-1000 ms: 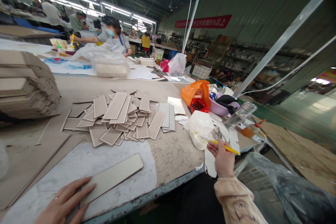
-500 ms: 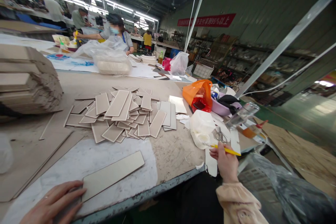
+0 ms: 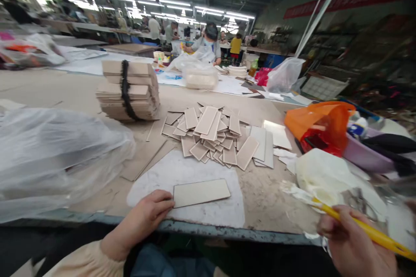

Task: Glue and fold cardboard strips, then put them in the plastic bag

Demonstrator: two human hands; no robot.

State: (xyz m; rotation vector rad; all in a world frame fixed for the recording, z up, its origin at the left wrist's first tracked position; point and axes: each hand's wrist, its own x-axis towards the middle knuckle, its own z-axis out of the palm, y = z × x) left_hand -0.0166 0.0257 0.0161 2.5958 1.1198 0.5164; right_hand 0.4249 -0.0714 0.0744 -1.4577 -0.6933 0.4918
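My left hand [image 3: 143, 218] rests at the table's front edge with its fingers against the left end of a grey cardboard strip [image 3: 201, 192]. The strip lies flat on a white patch of the table. My right hand [image 3: 349, 244] at the lower right is closed round a yellow-handled brush [image 3: 367, 230], whose white bristle end [image 3: 294, 191] points left over the table. A white glue-covered container [image 3: 325, 177] sits just beyond the brush.
A heap of several cardboard strips [image 3: 217, 136] lies mid-table, a tied bundle of boards [image 3: 128, 91] behind it. A clear plastic bag [image 3: 55, 156] fills the left. An orange bag [image 3: 320, 123] and a purple basin [image 3: 367, 156] stand right. Other people work at far tables.
The view has swung left and lower, bringing the plastic bag and the tied bundle into sight. My right hand with the brush has come nearer. My left hand has curled against the strip's end.
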